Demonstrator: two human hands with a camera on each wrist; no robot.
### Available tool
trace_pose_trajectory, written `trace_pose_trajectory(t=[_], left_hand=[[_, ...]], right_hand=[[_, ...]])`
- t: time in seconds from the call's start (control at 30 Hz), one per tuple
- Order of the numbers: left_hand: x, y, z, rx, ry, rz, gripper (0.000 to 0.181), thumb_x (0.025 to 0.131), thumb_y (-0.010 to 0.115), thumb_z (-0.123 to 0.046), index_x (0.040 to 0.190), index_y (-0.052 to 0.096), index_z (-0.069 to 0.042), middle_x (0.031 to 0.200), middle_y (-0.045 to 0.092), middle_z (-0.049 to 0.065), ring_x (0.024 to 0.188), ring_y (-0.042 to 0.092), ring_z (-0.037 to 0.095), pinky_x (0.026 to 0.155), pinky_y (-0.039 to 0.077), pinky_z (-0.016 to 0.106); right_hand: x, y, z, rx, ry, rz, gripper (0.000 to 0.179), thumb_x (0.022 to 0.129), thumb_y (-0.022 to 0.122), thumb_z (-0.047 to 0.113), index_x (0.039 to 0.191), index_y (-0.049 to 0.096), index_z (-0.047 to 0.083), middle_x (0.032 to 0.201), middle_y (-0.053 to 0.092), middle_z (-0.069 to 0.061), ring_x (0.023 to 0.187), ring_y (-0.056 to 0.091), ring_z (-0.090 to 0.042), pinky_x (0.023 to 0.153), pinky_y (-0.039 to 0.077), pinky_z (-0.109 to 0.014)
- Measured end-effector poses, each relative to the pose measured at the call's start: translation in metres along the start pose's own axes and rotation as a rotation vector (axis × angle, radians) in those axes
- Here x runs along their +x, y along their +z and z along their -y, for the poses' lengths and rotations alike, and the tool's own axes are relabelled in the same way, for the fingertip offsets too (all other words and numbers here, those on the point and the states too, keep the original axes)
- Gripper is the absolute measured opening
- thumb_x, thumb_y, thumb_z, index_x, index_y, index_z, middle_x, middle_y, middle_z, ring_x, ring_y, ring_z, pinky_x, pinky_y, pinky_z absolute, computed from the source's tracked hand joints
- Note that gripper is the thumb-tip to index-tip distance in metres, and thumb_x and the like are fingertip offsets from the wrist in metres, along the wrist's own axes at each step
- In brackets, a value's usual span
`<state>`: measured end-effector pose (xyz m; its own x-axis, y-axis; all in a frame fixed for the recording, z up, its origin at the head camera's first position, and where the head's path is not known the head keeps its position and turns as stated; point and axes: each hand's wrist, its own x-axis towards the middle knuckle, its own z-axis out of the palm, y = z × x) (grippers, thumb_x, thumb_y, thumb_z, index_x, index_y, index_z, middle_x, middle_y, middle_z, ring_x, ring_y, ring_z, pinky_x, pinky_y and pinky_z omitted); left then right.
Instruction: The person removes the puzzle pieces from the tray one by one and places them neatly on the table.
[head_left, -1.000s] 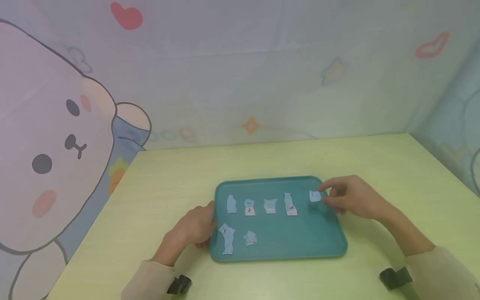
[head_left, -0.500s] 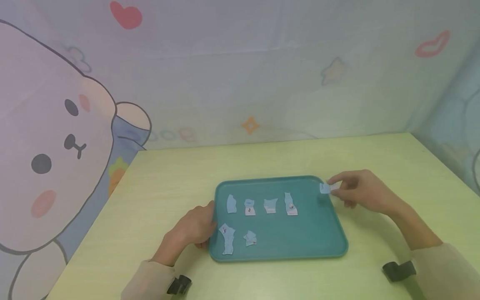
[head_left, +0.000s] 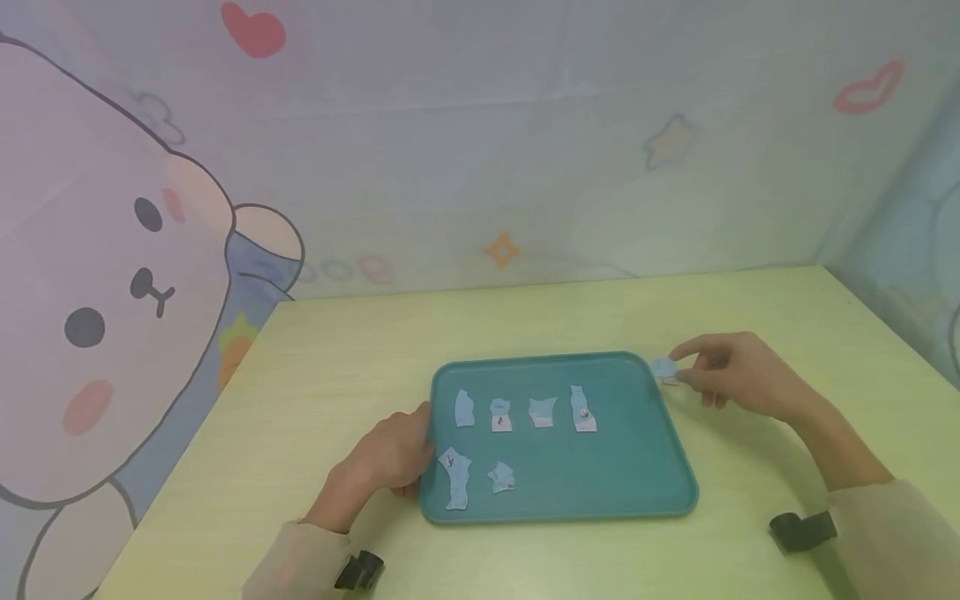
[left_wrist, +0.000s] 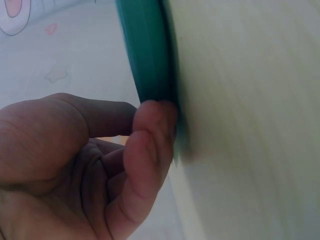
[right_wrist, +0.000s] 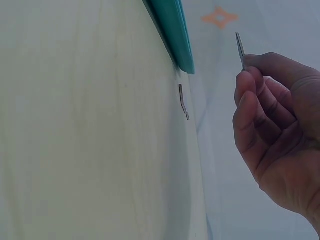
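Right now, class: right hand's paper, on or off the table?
Off: in the right wrist view, the right hand pinches the paper above the table.

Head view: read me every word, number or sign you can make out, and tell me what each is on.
"oog", faint, on the backdrop; what precedes it is too blurred to read.
Paper pieces on the tray: small dark marks on some, too small to read.
Held piece in the right hand: nothing legible.

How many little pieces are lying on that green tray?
6. Far row, left to right: first piece, second piece, third piece, fourth piece. Near row: long piece, small piece.
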<state>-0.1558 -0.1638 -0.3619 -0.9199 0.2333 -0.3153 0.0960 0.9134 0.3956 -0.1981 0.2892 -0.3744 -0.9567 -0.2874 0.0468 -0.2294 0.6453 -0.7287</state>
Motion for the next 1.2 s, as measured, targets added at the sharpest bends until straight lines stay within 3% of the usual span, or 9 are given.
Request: trace_pose_trajectory(t=[0.6, 1.2], left_hand=[[0.001, 0.005, 0.0, -0.015, -0.009, 0.007, 0.051, 0.105, 0.05, -0.002, 0.153, 0.037, 0.01, 0.071, 0.061, 0.011, 0.047, 0.063, 0.018, 0.049, 0.053, 0.032], [0.001, 0.0, -0.002, 0.009, -0.014, 0.006, 0.058, 0.105, 0.05, -0.002, 0.158, 0.031, 0.01, 0.072, 0.061, 0.01, 0.047, 0.063, 0.017, 0.049, 0.053, 0.03]], right_hand=[[0.005, -0.005, -0.02, 0.0, 0.013, -0.017, 0.033, 0.101, 0.071, 0.015, 0.131, 0.069, 0.002, 0.079, 0.071, -0.009, 0.063, 0.066, -0.017, 0.06, 0.057, -0.031], [0.007, -0.016, -0.032, -0.028, 0.039, -0.039, 0.034, 0.102, 0.07, 0.015, 0.132, 0.068, 0.001, 0.079, 0.072, -0.009, 0.064, 0.066, -0.015, 0.061, 0.058, -0.031]])
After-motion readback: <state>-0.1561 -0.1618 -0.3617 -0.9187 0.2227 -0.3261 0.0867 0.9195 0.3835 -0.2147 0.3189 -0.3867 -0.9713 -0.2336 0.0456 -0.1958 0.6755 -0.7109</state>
